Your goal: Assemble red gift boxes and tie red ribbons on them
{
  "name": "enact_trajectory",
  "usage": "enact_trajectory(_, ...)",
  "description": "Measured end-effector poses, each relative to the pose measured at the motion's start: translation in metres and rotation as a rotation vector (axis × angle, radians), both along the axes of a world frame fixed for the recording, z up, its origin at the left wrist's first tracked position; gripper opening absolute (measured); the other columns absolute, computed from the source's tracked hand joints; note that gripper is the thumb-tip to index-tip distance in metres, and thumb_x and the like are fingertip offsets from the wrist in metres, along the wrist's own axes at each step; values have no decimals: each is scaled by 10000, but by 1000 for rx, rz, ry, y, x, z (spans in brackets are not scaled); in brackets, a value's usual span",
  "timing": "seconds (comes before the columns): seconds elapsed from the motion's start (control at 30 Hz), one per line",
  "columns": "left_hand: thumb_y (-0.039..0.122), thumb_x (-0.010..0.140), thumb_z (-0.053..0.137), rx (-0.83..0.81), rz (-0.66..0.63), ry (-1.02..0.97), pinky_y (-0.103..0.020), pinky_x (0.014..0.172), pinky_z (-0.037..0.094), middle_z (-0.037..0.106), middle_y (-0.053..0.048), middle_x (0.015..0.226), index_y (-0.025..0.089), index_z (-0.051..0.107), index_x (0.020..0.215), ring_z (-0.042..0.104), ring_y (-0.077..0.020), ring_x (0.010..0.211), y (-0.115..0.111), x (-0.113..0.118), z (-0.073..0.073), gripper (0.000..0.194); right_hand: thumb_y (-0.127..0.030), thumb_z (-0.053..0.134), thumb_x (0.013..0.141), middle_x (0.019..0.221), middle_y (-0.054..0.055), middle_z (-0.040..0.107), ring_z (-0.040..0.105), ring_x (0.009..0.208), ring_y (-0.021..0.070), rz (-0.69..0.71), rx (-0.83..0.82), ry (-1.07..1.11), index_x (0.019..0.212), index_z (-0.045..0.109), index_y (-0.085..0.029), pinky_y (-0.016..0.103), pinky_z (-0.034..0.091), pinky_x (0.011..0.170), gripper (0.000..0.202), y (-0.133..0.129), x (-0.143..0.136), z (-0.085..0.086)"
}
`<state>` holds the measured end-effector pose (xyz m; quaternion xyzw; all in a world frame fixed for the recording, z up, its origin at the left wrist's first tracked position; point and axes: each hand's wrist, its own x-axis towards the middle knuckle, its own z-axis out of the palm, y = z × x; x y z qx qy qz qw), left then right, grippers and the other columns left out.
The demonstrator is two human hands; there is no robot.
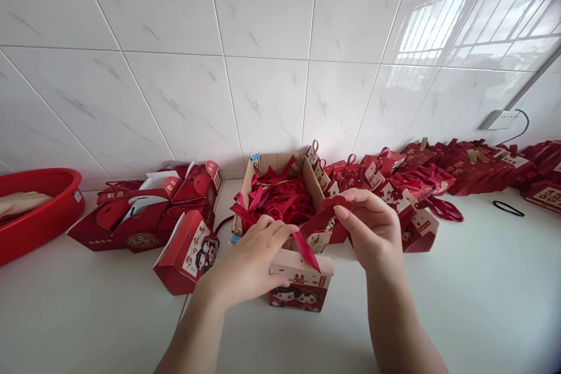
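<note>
A small red and cream gift box (302, 289) with printed cartoon figures stands upright on the counter in front of me. My left hand (245, 260) grips its left side, thumb on the front face and fingers over the top. By those fingertips a red ribbon (307, 250) drapes over the box's lid. The ribbon's wider stretch runs up to my right hand (372, 231), which pinches its end between thumb and forefinger above the box. Just behind, a cardboard box (316, 184) holds a heap of loose red ribbons (280, 196).
More red gift boxes (149, 216) cluster at left, with one box (188, 251) lying nearer. A long row of ribboned boxes (464, 169) lines the wall at right. A red basin (48, 210) sits far left. A black loop (508, 208) and a power strip (499, 120) are at right.
</note>
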<state>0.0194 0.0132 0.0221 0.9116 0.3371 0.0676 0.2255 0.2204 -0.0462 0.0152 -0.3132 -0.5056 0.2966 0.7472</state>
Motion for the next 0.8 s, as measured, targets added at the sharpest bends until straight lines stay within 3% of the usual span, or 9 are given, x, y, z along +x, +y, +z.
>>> enact_trajectory(0.23, 157, 779, 610, -135, -73, 83, -408, 959, 468, 599, -35, 1326, 347, 457, 1356, 570, -283, 1203, -3, 7, -11, 627, -178, 696, 842, 803, -12, 684, 624, 712, 104, -20, 33, 6, 941, 708, -275, 205, 499, 605, 140, -4, 4, 1)
enact_trajectory(0.4, 104, 782, 560, -119, -135, 49, -409, 949, 482, 645, -44, 1270, 330, 510, 1311, 611, -288, 1160, -4, 11, -12, 578, -188, 703, 837, 797, -6, 668, 593, 687, 111, -44, 32, -2, 938, 706, -285, 220, 470, 571, 140, -7, 6, 1)
enact_trajectory(0.47, 76, 787, 552, -105, -114, -76, -395, 929, 500, 652, -25, 1244, 355, 500, 1305, 630, -268, 1126, -6, 10, -8, 591, -197, 697, 839, 815, 9, 668, 600, 715, 133, -62, 39, -16, 936, 708, -289, 253, 483, 599, 134, -8, 7, 2)
enact_trajectory(0.57, 104, 800, 610, -100, 22, -332, -360, 883, 537, 629, -27, 1254, 390, 433, 1353, 639, -246, 1110, -8, 4, 0, 647, -244, 692, 840, 815, 29, 651, 598, 763, 177, -75, 115, -53, 909, 709, -297, 320, 493, 651, 89, -11, 10, 5)
enact_trajectory(0.67, 190, 763, 723, -196, 191, -722, -298, 708, 590, 622, -77, 1212, 342, 381, 1372, 707, -220, 933, -2, 1, 7, 715, -317, 688, 832, 728, 23, 593, 575, 749, 204, -56, 225, -47, 869, 688, -316, 375, 484, 671, 37, -14, 14, 7)
enact_trajectory(0.8, 249, 692, 812, -198, 362, -1229, -242, 608, 591, 651, -86, 1137, 263, 484, 1264, 711, -170, 795, 8, 5, 11, 659, -349, 685, 804, 613, 2, 456, 509, 656, 196, 2, 304, 10, 832, 648, -328, 363, 449, 607, 51, -19, 20, 9)
